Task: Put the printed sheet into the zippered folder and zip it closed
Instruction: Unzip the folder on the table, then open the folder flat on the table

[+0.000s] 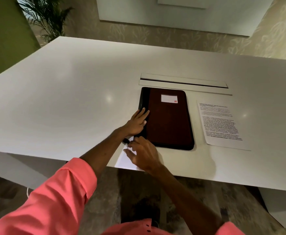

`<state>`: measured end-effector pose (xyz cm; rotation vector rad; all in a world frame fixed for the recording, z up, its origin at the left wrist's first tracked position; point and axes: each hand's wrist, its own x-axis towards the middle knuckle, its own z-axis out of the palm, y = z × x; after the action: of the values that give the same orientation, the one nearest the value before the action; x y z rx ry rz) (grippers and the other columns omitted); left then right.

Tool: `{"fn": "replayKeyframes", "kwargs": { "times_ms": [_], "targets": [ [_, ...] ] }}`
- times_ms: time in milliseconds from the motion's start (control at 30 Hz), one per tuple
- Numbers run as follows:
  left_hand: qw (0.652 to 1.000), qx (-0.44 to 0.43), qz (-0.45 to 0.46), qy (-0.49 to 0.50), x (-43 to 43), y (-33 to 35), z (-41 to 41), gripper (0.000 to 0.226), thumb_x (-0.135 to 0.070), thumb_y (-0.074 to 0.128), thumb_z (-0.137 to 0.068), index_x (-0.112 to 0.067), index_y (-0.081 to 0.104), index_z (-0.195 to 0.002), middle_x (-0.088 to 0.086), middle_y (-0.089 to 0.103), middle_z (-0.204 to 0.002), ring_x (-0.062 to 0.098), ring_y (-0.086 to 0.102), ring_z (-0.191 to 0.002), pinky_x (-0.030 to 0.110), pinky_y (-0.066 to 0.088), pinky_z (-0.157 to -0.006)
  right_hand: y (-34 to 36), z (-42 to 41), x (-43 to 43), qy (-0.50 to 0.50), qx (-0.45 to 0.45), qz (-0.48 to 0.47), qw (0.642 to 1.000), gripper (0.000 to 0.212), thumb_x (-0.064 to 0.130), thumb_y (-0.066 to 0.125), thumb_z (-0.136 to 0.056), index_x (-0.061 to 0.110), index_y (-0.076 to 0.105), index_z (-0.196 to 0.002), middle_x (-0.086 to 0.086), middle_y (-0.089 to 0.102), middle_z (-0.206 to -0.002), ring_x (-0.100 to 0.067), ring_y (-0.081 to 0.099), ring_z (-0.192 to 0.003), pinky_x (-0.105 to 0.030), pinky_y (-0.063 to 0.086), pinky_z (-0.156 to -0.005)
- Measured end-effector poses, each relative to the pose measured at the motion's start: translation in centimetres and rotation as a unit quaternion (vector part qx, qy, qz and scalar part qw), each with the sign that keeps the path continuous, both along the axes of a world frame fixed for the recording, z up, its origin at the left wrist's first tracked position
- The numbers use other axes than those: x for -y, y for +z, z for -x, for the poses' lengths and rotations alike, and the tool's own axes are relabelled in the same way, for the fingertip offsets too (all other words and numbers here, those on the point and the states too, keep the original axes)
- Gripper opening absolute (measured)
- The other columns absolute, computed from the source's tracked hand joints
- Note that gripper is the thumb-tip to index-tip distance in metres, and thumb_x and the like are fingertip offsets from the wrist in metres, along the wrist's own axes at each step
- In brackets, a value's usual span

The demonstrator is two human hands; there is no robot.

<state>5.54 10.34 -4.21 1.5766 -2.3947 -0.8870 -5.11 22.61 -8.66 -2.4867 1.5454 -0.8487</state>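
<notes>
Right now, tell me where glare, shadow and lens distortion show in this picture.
Head view: small ceiling-light glare spots dot the glossy white table; both hands cast soft shadows by the dark brown zippered folder; the wide lens bows the table's edges; text on the white printed sheet is too blurred to read.

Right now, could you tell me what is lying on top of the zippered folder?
A white label sits near the far end of the zippered folder, and the left hand rests flat along its left edge. The folder is closed, so its inside cannot be seen.
</notes>
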Motion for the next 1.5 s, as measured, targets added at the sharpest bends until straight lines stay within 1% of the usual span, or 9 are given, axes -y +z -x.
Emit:
{"fn": "replayKeyframes", "kwargs": {
  "times_ms": [133,300,433,633,900,1100,1233,1367,1500],
  "targets": [
    [0.998,0.01,0.057,0.013,0.5,1.0,-0.6,0.062,-0.005,0.04,-0.113,-0.024,0.03,-0.171,-0.001,0.02,-0.181,0.032,0.019,-0.165,0.053,0.034,-0.13,0.9,1.3,0.2,-0.001,0.042,-0.018,0.999,0.044,0.052,0.058,-0.102,0.017,0.078,-0.083,0.004,0.071,-0.08,-0.009,0.058,-0.074,-0.03,0.053,-0.062],
    [0.995,0.002,0.093,0.017,0.6,1.2,-1.0,0.06,-0.002,0.042,-0.11,-0.018,0.039,-0.167,0.002,0.03,-0.177,0.031,0.031,-0.16,0.051,0.043,-0.124,2.4,5.7,3.0,-0.086,0.104,-0.003,0.991,0.037,0.036,0.054,-0.106,0.013,0.072,-0.084,0.003,0.064,-0.08,-0.012,0.058,-0.074,-0.035,0.057,-0.064],
    [0.993,0.003,0.117,0.032,-0.2,0.1,-0.6,0.052,-0.022,0.035,-0.118,-0.018,0.032,-0.17,0.001,0.018,-0.181,0.026,0.02,-0.167,0.051,0.035,-0.13,3.4,10.8,5.6,-0.204,0.11,-0.004,0.973,0.009,0.013,0.066,-0.099,0.013,0.074,-0.103,-0.002,0.069,-0.097,-0.018,0.062,-0.094,-0.037,0.058,-0.08],
    [0.993,-0.011,0.098,0.068,0.2,-0.2,0.7,0.061,-0.037,0.03,-0.119,-0.013,0.018,-0.173,0.006,0.009,-0.183,0.026,0.012,-0.17,0.051,0.025,-0.136,4.3,15.7,7.3,-0.353,0.083,-0.097,0.927,0.04,0.015,0.068,-0.095,0.009,0.063,-0.134,-0.014,0.06,-0.132,-0.032,0.055,-0.124,-0.049,0.057,-0.096],
    [0.995,0.001,0.079,0.067,0.6,-0.4,0.7,0.065,-0.041,0.03,-0.118,-0.012,0.012,-0.174,0.007,0.004,-0.183,0.026,0.008,-0.171,0.048,0.02,-0.138,4.5,17.0,8.3,-0.383,0.194,-0.143,0.892,0.052,0.012,0.068,-0.096,0.009,0.056,-0.146,-0.02,0.069,-0.128,-0.038,0.065,-0.12,-0.048,0.057,-0.098],
    [0.995,0.035,0.084,0.036,1.5,0.2,0.4,0.069,-0.047,0.026,-0.118,-0.012,0.008,-0.174,0.007,0.0,-0.183,0.025,0.005,-0.171,0.046,0.016,-0.139,7.1,18.0,9.9,-0.419,0.262,-0.156,0.855,0.036,0.014,0.071,-0.091,0.008,0.073,-0.127,-0.015,0.08,-0.111,-0.034,0.074,-0.106,-0.034,0.047,-0.089],
    [0.991,0.038,0.12,0.034,2.7,2.5,0.9,0.069,-0.049,0.025,-0.117,-0.013,0.009,-0.175,0.008,0.003,-0.183,0.026,0.008,-0.171,0.045,0.016,-0.139,10.1,18.4,10.9,-0.384,0.302,-0.14,0.861,0.016,0.018,0.071,-0.089,0.014,0.084,-0.099,-0.004,0.079,-0.09,-0.029,0.076,-0.094,-0.039,0.06,-0.087],
    [0.988,-0.027,0.145,0.045,3.3,7.1,2.0,0.07,-0.057,0.022,-0.115,-0.022,0.01,-0.175,0.005,0.015,-0.182,0.028,0.021,-0.168,0.051,0.028,-0.135,13.8,16.6,11.4,-0.291,0.396,-0.105,0.865,0.016,0.019,0.072,-0.09,0.025,0.084,-0.098,0.008,0.08,-0.094,-0.015,0.076,-0.092,-0.047,0.064,-0.095],
    [0.966,-0.19,0.162,0.073,3.2,13.0,3.2,0.064,-0.062,0.028,-0.113,-0.034,0.025,-0.171,-0.005,0.036,-0.175,0.019,0.039,-0.16,0.029,0.029,-0.123,16.9,12.0,11.7,-0.16,0.51,-0.086,0.841,0.028,0.007,0.065,-0.093,0.016,0.083,-0.112,0.0,0.083,-0.106,-0.02,0.079,-0.099,-0.038,0.067,-0.085]
  ]
}}
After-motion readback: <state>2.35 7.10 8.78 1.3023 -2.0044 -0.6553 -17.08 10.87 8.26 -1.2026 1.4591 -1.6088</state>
